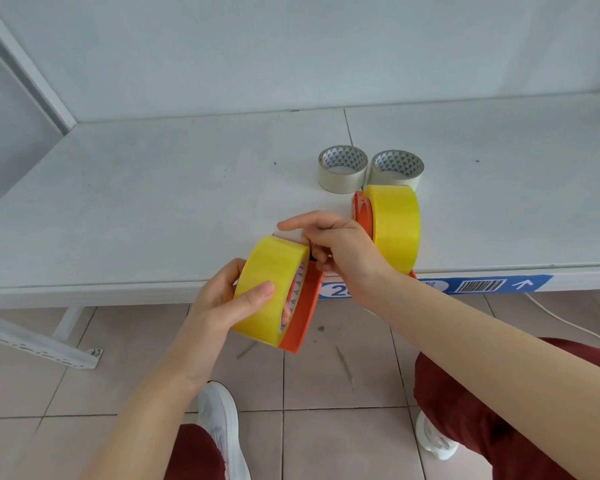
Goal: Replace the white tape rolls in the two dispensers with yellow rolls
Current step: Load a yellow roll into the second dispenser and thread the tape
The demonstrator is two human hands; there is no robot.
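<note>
- Your left hand [231, 299] clamps the yellow roll [269, 289] against its orange dispenser [303, 306], just off the front edge of the table [153, 202], likely steadying it for threading.
- Your right hand [340, 252] pinches near the dispenser's head; what it grips is hidden.
- The second dispenser [362, 216], loaded yellow, stands on the table behind that hand, the two white rolls [342, 169] behind it.

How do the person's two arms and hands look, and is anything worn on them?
Both forearms are bare: no sleeves reach into view. The left hand and the right hand wear no gloves, and no rings, watch or bracelet show. Fingernails are short and unpainted.
</note>
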